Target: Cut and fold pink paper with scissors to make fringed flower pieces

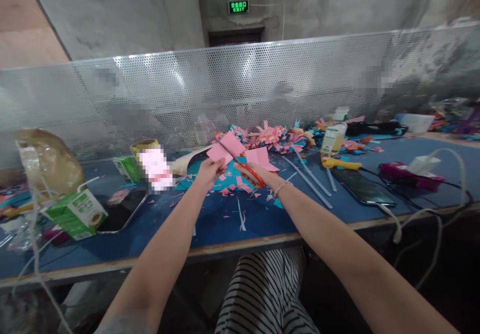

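A piece of pink paper (233, 143) is pinched at its lower left corner by my left hand (212, 172). My right hand (250, 173) is closed around the red handles of a pair of scissors (255, 175). The dark blades point up and to the left, lying across the pink paper. Another pink sheet with a fold (261, 157) is just behind my right hand. Beneath both hands, small pink and blue scraps (227, 190) are scattered over a blue sheet and the dark blue table (217, 226).
Behind my hands lies a heap of pink, blue and orange cut paper (272, 136) against a perforated metal screen (157, 89). On the right are a yellow glue gun (341, 163), a phone (363, 189) and cables. Green drink cartons (77, 214) and a tablet-like black slab (125, 209) stand left.
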`<act>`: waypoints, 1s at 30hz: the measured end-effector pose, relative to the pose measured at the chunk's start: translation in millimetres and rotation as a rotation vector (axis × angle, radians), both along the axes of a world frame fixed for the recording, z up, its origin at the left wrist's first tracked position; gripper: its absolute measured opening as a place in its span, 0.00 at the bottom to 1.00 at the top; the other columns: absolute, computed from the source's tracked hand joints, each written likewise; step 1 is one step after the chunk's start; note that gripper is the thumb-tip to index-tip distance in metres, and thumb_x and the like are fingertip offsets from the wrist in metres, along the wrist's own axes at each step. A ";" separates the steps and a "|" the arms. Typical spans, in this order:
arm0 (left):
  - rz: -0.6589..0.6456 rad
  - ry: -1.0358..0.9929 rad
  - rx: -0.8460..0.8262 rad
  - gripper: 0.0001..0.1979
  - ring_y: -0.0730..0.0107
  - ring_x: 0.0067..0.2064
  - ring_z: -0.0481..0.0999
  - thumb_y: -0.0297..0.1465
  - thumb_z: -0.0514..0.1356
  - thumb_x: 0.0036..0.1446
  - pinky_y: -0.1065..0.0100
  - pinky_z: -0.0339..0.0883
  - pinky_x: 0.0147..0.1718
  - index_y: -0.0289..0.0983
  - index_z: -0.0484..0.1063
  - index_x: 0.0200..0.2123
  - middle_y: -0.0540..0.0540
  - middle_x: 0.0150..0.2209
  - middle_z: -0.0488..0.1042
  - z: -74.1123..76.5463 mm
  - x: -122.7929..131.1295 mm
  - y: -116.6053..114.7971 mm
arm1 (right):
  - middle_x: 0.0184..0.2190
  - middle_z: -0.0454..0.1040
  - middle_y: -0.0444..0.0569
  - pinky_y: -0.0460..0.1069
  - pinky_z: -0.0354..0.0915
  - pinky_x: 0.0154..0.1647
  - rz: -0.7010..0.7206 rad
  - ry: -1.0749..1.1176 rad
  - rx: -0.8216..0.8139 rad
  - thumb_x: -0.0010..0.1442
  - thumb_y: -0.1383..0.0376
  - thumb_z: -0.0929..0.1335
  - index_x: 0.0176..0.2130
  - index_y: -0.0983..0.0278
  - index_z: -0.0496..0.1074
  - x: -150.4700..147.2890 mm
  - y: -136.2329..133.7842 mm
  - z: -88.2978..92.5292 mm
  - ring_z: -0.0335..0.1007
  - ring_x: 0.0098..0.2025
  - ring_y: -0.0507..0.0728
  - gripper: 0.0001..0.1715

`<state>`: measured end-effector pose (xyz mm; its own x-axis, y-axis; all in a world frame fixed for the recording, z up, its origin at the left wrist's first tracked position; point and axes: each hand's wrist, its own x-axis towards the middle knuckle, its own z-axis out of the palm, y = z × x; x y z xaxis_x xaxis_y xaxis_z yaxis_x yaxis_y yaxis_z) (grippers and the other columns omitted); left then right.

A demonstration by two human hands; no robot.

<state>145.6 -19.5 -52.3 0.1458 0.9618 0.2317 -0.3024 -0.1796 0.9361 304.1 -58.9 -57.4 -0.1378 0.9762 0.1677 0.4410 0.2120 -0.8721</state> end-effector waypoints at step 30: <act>-0.107 0.110 -0.144 0.08 0.81 0.18 0.66 0.26 0.65 0.39 0.78 0.62 0.20 0.31 0.67 0.21 0.52 0.14 0.65 -2.0 -0.4 -2.0 | 0.08 0.56 0.41 0.44 0.51 0.13 -0.052 0.013 -0.110 0.49 0.46 0.64 0.18 0.64 0.57 -4.0 2.8 -2.8 0.50 0.11 0.46 0.27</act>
<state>145.1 -21.5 -54.3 0.2655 0.9616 0.0699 -0.2069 -0.0140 0.9783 300.1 -56.2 -60.1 -0.0845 0.9946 0.0610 0.4372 0.0921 -0.8946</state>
